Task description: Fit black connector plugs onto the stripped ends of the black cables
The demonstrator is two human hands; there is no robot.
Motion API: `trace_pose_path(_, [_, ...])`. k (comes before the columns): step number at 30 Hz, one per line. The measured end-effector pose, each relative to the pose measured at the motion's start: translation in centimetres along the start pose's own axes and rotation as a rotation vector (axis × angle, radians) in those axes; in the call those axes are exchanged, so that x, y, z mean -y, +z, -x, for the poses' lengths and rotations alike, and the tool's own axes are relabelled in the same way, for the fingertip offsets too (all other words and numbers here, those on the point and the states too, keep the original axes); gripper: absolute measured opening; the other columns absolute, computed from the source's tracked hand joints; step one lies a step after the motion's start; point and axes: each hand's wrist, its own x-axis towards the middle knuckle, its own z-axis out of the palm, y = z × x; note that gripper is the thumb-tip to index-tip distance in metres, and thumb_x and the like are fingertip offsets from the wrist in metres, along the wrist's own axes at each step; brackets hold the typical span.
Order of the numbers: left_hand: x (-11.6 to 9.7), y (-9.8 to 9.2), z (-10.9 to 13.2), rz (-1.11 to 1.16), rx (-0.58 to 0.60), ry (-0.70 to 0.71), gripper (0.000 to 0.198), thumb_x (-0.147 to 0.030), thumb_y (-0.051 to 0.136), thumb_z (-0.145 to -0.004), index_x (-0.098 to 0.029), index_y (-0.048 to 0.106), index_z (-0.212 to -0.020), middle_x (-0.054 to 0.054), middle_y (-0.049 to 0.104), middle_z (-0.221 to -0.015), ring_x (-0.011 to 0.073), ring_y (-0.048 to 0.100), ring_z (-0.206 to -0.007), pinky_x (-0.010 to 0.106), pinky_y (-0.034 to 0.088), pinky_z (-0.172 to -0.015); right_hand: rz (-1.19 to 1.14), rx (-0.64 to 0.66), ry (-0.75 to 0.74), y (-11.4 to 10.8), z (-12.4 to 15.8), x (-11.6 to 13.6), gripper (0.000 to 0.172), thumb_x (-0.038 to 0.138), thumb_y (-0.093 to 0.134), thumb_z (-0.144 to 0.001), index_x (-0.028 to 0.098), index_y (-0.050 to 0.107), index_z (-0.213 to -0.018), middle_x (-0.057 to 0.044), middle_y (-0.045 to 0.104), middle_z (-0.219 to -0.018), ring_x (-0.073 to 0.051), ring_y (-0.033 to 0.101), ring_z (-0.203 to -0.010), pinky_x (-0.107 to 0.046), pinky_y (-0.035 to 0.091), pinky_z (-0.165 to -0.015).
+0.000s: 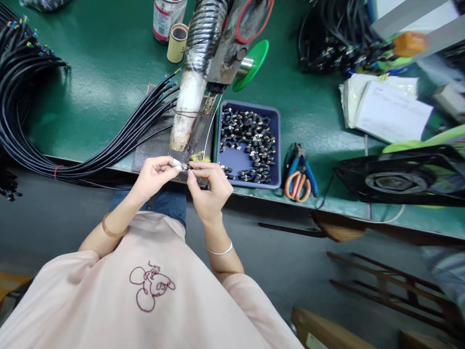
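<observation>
My left hand [157,175] is closed in a pinch at the table's front edge, with white coverings on its fingertips. What it grips is hidden by the fingers. Opposite it, almost touching, my right hand [211,188] pinches a small connector [185,166] with a metallic end between the two hands. Just above the hands are the wrapped tube [183,116] and a soldering stand's metal guide, with a thin solder wire [209,128] hanging down. A small yellow sponge-like piece [199,156] lies behind my right fingers. Right of them, a blue tray [232,162] holds many loose black connectors [250,131].
Bundled black cables [119,140] with stripped ends lie at left. Pliers [300,174] rest right of the tray, then a black fan [395,177]. Papers [392,109] and more cables [337,34] are farther back. A green spool [254,65], cardboard tube [178,43] and can [165,19] stand behind.
</observation>
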Motion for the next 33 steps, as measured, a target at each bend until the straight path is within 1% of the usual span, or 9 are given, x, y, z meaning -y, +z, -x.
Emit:
trace_pose_path(5, [0.17,0.04,-0.27,-0.018,-0.015,-0.021,0.021,-0.029,0.077,-0.063,-0.012,0.065,-0.067,-0.002,0.059,-0.066,0.0065,0.049,-0.060,0.020,0.038,-0.059,0.013,0.017,-0.048,0.04,-0.27,-0.24,0.015,0.008,0.065,-0.084,0.022,0.063,-0.080,-0.002,0.075,-0.088,-0.017,0.073,-0.084,-0.032,0.060,-0.075])
trace_pose_path(10, [0.12,0.16,-0.52,-0.022,-0.009,-0.016,0.023,-0.030,0.077,-0.064,-0.013,0.062,-0.067,-0.005,0.053,-0.060,0.0042,0.041,-0.053,0.019,0.033,-0.054,0.032,0.027,-0.074,0.11,-0.46,-0.50,0.015,0.008,0.067,-0.084,0.022,0.063,-0.080,-0.002,0.075,-0.089,-0.016,0.073,-0.084,-0.031,0.060,-0.075])
trace_pose_path(13, [-0.16,0.25,-0.62,-0.010,0.004,0.002,0.024,-0.031,0.077,-0.065,-0.014,0.061,-0.067,-0.007,0.050,-0.057,0.0032,0.036,-0.050,0.020,0.033,-0.053,0.035,0.018,-0.083,0.15,-0.61,-0.56,0.015,0.008,0.067,-0.084,0.022,0.064,-0.080,-0.002,0.075,-0.089,-0.016,0.073,-0.084,-0.031,0.060,-0.075])
trace_pose_path(19, [-0.29,0.31,-0.63,-0.015,-0.002,0.002,0.028,-0.034,0.080,-0.064,-0.013,0.062,-0.068,-0.005,0.053,-0.060,0.0045,0.042,-0.054,0.020,0.038,-0.055,0.064,0.014,-0.087,0.09,-0.88,-0.39,0.014,0.010,0.066,-0.085,0.023,0.065,-0.080,-0.002,0.074,-0.088,-0.016,0.073,-0.082,-0.031,0.060,-0.073])
trace_pose_path(24, [-0.16,0.24,-0.62,0.002,-0.001,0.010,0.024,-0.030,0.079,-0.065,-0.013,0.063,-0.070,-0.004,0.059,-0.065,0.0056,0.050,-0.058,0.019,0.041,-0.060,0.068,0.004,-0.111,0.09,-0.91,-0.22,0.016,0.007,0.067,-0.083,0.022,0.062,-0.080,-0.003,0.074,-0.089,-0.015,0.073,-0.081,-0.028,0.060,-0.072])
trace_pose_path(26, [-0.30,0.23,-0.59,0.008,0.007,0.004,0.021,-0.028,0.078,-0.066,-0.013,0.063,-0.070,-0.005,0.057,-0.062,0.0049,0.048,-0.056,0.019,0.041,-0.059,0.079,0.005,-0.128,0.08,-0.85,-0.23,0.017,0.007,0.067,-0.082,0.022,0.060,-0.080,-0.004,0.075,-0.090,-0.015,0.073,-0.081,-0.027,0.060,-0.071])
trace_pose_path(30, [-0.62,0.23,-0.45,-0.004,0.051,-0.017,0.018,-0.026,0.076,-0.067,-0.014,0.063,-0.068,-0.008,0.047,-0.053,0.0042,0.040,-0.049,0.019,0.039,-0.054,0.113,0.031,-0.184,-0.01,-0.66,-0.44,0.018,0.006,0.067,-0.082,0.022,0.058,-0.081,-0.005,0.075,-0.090,-0.015,0.073,-0.079,-0.026,0.060,-0.069])
trace_pose_path(33, [-0.54,0.24,-0.32,-0.008,0.067,-0.029,0.017,-0.026,0.075,-0.068,-0.014,0.062,-0.068,-0.007,0.050,-0.055,0.0043,0.041,-0.050,0.019,0.041,-0.056,0.121,0.051,-0.207,-0.14,-0.49,-0.61,0.019,0.005,0.066,-0.082,0.022,0.058,-0.082,-0.005,0.075,-0.090,-0.014,0.073,-0.077,-0.024,0.060,-0.067])
